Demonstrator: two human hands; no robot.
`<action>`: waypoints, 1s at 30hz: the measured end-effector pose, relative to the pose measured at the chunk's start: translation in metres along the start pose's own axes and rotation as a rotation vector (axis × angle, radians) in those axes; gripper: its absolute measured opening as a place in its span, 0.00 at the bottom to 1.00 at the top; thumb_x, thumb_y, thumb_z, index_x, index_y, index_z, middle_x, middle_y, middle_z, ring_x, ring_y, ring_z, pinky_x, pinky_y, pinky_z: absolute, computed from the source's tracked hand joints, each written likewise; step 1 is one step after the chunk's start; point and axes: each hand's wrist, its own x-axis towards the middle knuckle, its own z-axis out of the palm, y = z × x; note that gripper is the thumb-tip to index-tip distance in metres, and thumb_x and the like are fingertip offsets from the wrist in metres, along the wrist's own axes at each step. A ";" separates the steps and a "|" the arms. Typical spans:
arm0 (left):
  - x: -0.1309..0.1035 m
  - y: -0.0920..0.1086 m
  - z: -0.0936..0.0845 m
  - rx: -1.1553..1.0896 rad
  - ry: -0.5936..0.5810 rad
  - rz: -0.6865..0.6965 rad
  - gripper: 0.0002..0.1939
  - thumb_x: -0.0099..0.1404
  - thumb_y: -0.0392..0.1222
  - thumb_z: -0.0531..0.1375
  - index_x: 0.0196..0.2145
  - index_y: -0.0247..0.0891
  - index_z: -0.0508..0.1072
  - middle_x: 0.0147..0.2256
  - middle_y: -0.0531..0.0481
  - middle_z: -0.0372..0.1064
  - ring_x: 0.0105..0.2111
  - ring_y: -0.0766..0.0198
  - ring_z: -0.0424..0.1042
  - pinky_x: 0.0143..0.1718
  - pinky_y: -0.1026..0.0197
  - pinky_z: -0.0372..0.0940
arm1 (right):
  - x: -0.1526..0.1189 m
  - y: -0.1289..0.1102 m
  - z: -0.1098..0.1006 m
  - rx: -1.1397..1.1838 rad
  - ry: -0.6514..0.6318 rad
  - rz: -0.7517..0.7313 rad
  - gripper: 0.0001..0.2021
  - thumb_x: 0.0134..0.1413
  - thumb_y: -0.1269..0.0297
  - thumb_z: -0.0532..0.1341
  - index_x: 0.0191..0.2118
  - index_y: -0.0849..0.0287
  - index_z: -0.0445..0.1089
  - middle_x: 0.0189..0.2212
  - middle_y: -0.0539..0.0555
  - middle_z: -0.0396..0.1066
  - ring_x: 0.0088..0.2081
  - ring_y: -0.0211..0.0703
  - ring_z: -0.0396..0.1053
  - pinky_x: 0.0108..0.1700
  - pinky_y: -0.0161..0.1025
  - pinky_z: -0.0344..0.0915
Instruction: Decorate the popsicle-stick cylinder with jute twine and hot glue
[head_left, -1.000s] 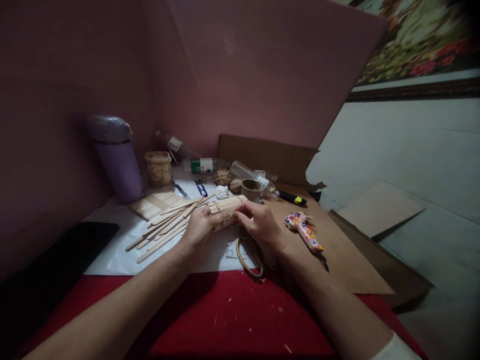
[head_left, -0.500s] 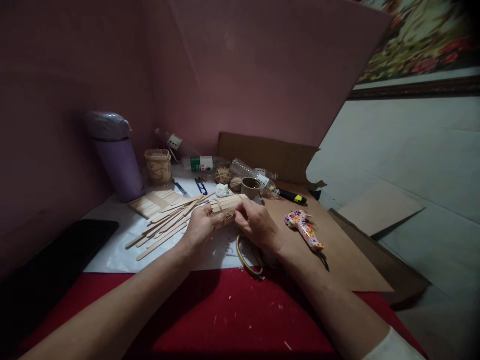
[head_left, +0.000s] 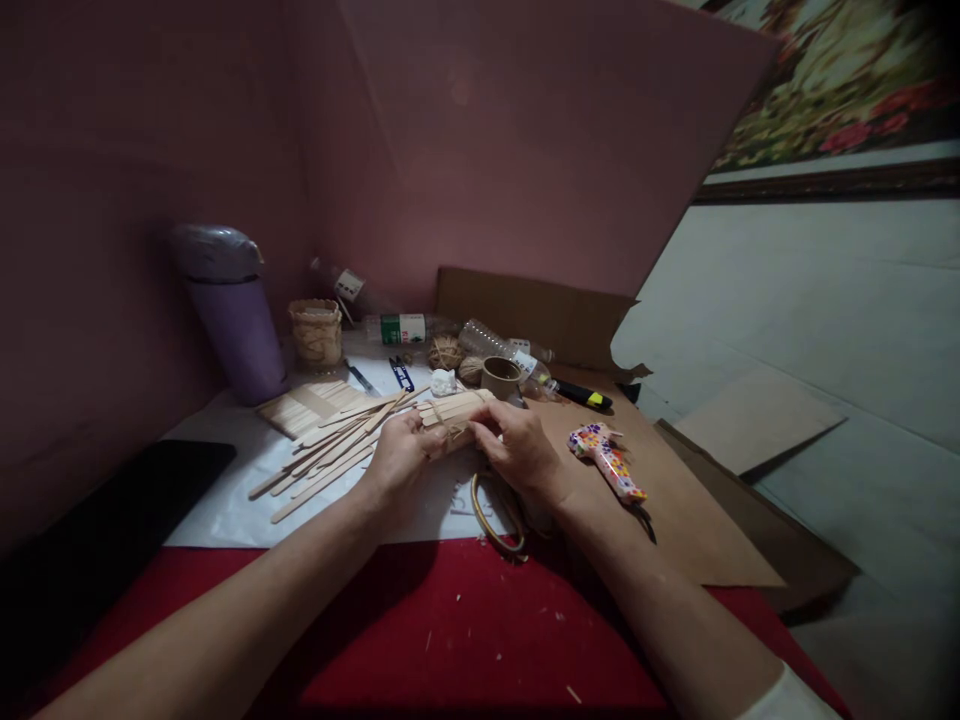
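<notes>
A roll of flat wooden craft sticks [head_left: 454, 406], bound with thin twine, lies on its side between my hands. My left hand [head_left: 399, 452] is closed on its left end, thumb in front. At the right end, my right hand [head_left: 520, 446] is closed too, with fingertips pressed against the sticks and twine; whether it pinches a twine end I cannot tell. Loose craft sticks [head_left: 319, 470] fan out left of my left hand. Below my right hand a gold-coloured ring-shaped object [head_left: 487, 520] lies partly covered by it.
Behind my hands are twine balls [head_left: 446, 352], a cup-like container [head_left: 501, 374], a clear bottle [head_left: 495, 342] and a blue cutter [head_left: 403, 374]. A flowered glue gun [head_left: 609, 462] lies on cardboard [head_left: 697, 540] at right. A purple tumbler [head_left: 238, 330] and stick-covered pot [head_left: 316, 335] stand left.
The fingers of my right hand have shifted slightly at the roll's right end. My left hand and the roll stay nearly where they were.
</notes>
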 end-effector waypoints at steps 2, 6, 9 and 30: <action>0.001 -0.002 -0.002 -0.007 0.005 0.010 0.12 0.42 0.24 0.63 0.27 0.32 0.78 0.23 0.48 0.75 0.28 0.61 0.74 0.37 0.62 0.69 | 0.000 0.000 0.001 -0.015 -0.001 -0.010 0.06 0.56 0.73 0.56 0.31 0.57 0.66 0.28 0.53 0.72 0.31 0.42 0.69 0.36 0.36 0.61; 0.003 -0.007 -0.007 -0.006 -0.021 0.023 0.13 0.43 0.26 0.65 0.30 0.32 0.79 0.26 0.46 0.77 0.28 0.62 0.75 0.37 0.61 0.69 | 0.001 0.001 0.004 -0.051 -0.008 -0.043 0.05 0.55 0.73 0.55 0.31 0.57 0.65 0.29 0.54 0.71 0.31 0.43 0.68 0.36 0.37 0.61; 0.003 -0.006 -0.006 0.007 -0.024 0.016 0.14 0.44 0.26 0.65 0.32 0.31 0.79 0.27 0.46 0.77 0.29 0.62 0.75 0.38 0.62 0.69 | 0.001 0.002 0.007 -0.035 0.029 -0.007 0.04 0.54 0.72 0.54 0.30 0.57 0.63 0.27 0.53 0.69 0.30 0.43 0.67 0.34 0.37 0.60; 0.002 -0.005 -0.004 -0.004 0.068 -0.015 0.12 0.44 0.23 0.62 0.29 0.29 0.77 0.24 0.47 0.75 0.26 0.63 0.73 0.32 0.63 0.67 | 0.002 0.000 0.004 0.161 0.077 0.132 0.06 0.54 0.70 0.57 0.27 0.56 0.63 0.20 0.48 0.67 0.24 0.38 0.64 0.27 0.33 0.57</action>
